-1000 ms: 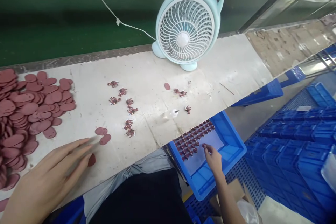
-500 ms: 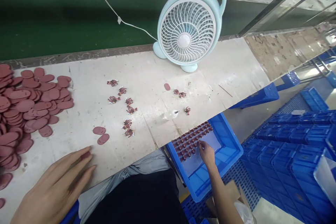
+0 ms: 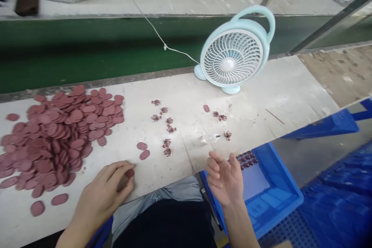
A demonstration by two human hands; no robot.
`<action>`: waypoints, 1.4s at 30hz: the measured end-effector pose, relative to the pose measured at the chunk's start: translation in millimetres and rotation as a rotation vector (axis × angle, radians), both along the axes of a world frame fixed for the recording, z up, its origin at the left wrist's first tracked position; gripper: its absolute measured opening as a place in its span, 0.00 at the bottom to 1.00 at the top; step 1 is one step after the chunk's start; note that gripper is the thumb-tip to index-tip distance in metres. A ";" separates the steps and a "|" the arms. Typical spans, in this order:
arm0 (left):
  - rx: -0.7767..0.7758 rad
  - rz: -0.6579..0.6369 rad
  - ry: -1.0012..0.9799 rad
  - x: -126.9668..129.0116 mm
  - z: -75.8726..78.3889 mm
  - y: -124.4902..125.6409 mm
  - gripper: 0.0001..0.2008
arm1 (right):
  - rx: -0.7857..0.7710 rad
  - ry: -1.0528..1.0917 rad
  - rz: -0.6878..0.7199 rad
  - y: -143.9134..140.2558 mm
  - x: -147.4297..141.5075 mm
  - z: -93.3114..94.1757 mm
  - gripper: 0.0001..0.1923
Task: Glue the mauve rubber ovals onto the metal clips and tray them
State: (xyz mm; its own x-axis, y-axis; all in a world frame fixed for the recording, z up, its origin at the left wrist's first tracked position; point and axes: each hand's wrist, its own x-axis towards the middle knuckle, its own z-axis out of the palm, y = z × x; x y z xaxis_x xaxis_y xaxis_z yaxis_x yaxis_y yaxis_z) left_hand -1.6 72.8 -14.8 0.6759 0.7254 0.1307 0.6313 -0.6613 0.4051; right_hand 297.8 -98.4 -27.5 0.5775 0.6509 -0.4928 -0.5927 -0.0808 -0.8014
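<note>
Now right hand (image 3: 226, 180) lifted from blue bin (image 3: 279, 197), seemingly empty, left hand (image 3: 106, 193) pinching oval piece (image 3: 130, 173).

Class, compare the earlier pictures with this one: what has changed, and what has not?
The right hand has risen out of the blue crate, palm up. The left hand now pinches one maroon oval piece at the table edge. The pile of ovals and fan stayed put.

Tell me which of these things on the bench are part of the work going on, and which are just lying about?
In the work:
- left hand, fingertips on one dark red oval piece
- right hand, open, palm up
- pile of oval pieces
- small decorated pieces
- blue bin holding rows of them

Lying about:
- desk fan and its cord
- green belt
</note>
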 end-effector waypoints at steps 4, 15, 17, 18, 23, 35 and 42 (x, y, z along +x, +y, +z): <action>-0.275 0.093 -0.106 -10.2 2.4 -1.0 0.17 | 0.509 0.786 0.044 51.5 3.3 2.2 0.36; -1.670 0.266 -1.406 40.4 -5.0 -42.0 0.10 | 0.338 0.371 0.093 60.8 -42.9 49.6 0.22; -1.752 0.256 -1.437 53.5 -5.0 -49.9 0.12 | 0.306 0.235 0.158 54.7 -60.0 55.7 0.22; -1.771 0.248 -1.435 57.8 -4.5 -52.8 0.13 | 0.290 0.196 0.182 52.2 -66.2 56.5 0.22; -1.726 0.233 -1.360 63.3 -1.5 -56.3 0.14 | 0.206 0.112 0.199 47.2 -75.9 50.0 0.19; -1.811 0.426 -1.206 60.1 9.9 -54.5 0.18 | 0.163 0.116 0.190 46.1 -72.6 46.0 0.19; -1.826 0.411 -1.206 66.7 6.3 -57.7 0.12 | 0.203 0.059 0.178 40.3 -70.0 49.0 0.18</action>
